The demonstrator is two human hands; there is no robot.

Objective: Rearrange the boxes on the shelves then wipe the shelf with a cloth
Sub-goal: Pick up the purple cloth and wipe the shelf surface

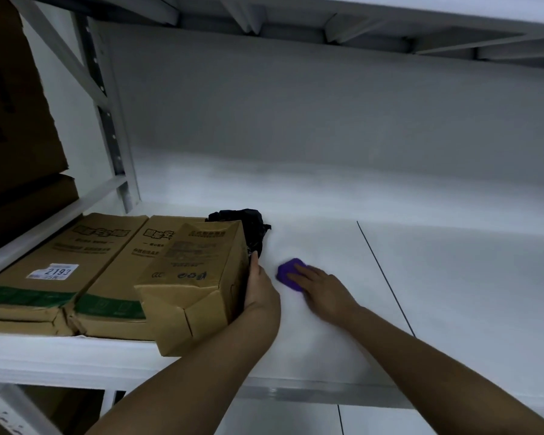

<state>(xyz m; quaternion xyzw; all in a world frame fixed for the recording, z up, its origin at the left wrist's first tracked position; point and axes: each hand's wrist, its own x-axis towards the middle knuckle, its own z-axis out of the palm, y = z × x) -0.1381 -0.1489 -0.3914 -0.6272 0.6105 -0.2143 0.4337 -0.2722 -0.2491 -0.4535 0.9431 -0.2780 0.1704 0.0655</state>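
Two flat brown cardboard boxes (60, 271) lie side by side on the left of the white shelf (421, 293). A third brown box (192, 287) is tilted up over them, its near end past the shelf's front edge. My left hand (259, 290) holds this box along its right side, fingers hidden behind it. My right hand (321, 288) presses flat on a purple cloth (288, 273) on the shelf, just right of the tilted box.
A crumpled black bag (248, 222) sits behind the tilted box. Large brown cartons (16, 105) fill the neighbouring shelf bay at far left. A white upright post (113, 136) stands at the back left. Another shelf (358, 23) hangs overhead. A seam (387, 277) crosses the shelf board.
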